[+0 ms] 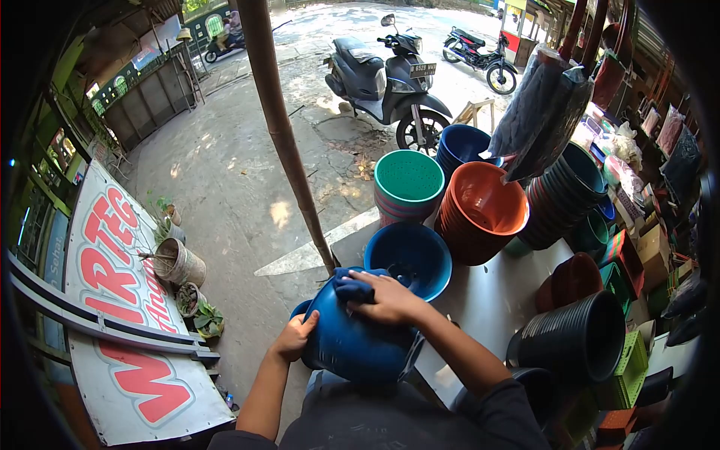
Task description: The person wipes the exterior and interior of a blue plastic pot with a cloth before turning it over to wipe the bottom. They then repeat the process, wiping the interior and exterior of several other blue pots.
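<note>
A blue plastic bucket [346, 346] is tipped on its side in front of my body, its outer wall facing up. My left hand [292, 337] grips its left edge, thumb on the outer wall. Across the top of that wall, my right hand [386, 298] presses a bunched dark blue cloth [352, 288], with the fingers closed over it. Just beyond the bucket stands a blue basin [415, 244], its open top facing up. Part of another blue rim [299, 310] shows behind my left hand.
Beyond the basin stand stacks of green [409, 176], orange [487, 199] and dark [570, 180] buckets. Black pots [570, 337] lie at the right. A bamboo pole [279, 127] rises just ahead. Wrapped bags [540, 105] hang at upper right. A scooter [386, 82] is parked outside.
</note>
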A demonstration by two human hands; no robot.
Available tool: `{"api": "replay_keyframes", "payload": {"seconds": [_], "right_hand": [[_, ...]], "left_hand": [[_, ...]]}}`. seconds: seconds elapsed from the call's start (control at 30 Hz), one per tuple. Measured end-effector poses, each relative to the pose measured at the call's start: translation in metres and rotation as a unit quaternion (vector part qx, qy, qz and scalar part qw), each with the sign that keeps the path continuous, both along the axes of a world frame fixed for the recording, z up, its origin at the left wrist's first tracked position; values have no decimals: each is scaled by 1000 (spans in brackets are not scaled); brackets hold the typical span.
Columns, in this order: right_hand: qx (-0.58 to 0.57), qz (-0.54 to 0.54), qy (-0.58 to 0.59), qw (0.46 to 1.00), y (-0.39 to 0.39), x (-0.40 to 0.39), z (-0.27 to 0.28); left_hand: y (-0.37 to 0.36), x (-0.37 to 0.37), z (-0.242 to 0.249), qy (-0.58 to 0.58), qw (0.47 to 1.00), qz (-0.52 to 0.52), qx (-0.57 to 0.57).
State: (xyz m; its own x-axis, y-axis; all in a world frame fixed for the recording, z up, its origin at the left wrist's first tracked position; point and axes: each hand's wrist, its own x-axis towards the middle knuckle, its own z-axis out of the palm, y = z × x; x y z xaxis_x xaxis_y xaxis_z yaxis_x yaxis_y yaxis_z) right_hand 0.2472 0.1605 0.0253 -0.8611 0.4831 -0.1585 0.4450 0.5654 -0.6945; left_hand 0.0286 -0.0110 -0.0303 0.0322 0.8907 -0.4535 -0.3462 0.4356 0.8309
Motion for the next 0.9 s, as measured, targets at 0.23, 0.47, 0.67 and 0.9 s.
{"api": "replay_keyframes", "payload": {"seconds": [0.23,0.47,0.67,0.9], "right_hand": [[328,13,45,943,-97,-16,-19],[448,-190,106,867,-133,13,-105],[87,-393,385,830,-88,38,-86],[-505,-339,442,660,-5,82,-41]], "left_hand": [[7,26,6,-133,984,115,6],[7,27,-9,-273,940,206,14],[-14,16,-24,-309,943,126,9],[-28,5,-33,-287,949,68,112]]}}
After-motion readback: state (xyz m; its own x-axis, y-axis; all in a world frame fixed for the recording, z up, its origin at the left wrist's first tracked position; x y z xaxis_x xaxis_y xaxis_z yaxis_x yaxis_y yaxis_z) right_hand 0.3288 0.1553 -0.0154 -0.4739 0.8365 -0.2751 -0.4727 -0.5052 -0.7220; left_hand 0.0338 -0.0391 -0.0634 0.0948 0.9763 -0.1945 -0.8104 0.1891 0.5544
